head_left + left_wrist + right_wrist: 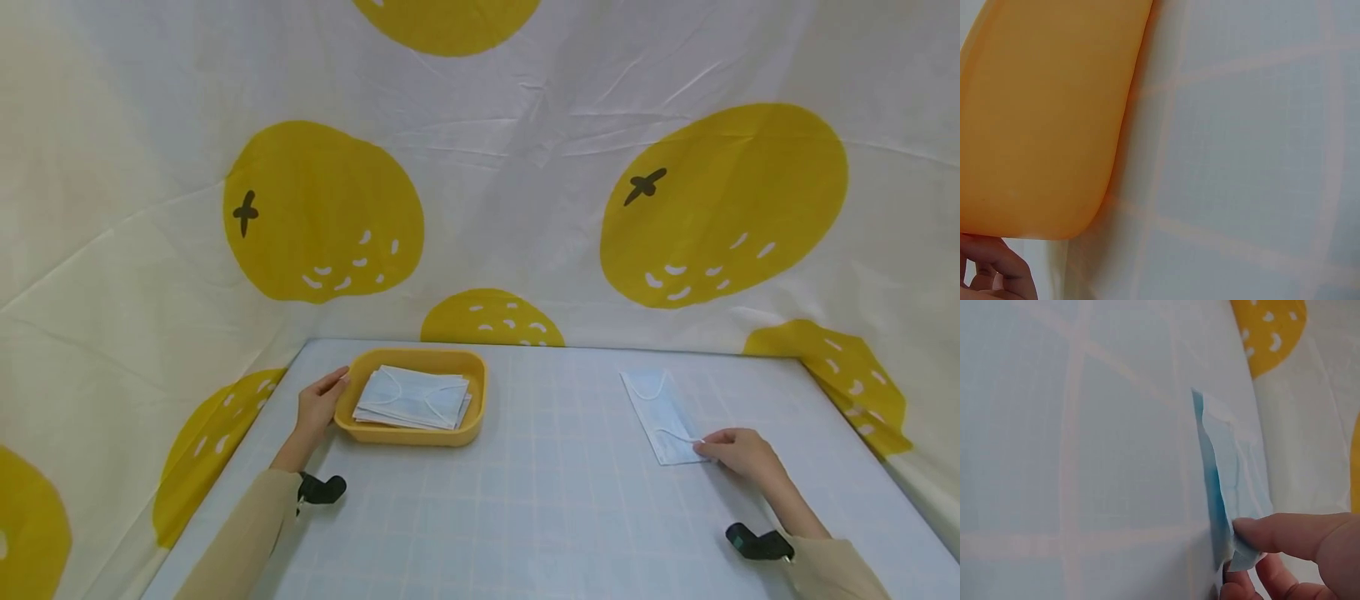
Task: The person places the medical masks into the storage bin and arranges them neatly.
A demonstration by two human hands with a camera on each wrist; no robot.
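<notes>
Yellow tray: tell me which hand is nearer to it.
Left. The left hand touches the yellow tray at its left rim. The right hand is far across the table, pinching the near corner of a single face mask.

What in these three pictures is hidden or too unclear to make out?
- How many face masks are stacked in the yellow tray: head view, too small to count.
- The tray's inside: left wrist view shows only its outer wall.
- Most of the left hand: left wrist view's bottom edge cuts it to fingertips.
- The far end of the single mask: right wrist view sees it edge-on, pinched by the right hand.
</notes>
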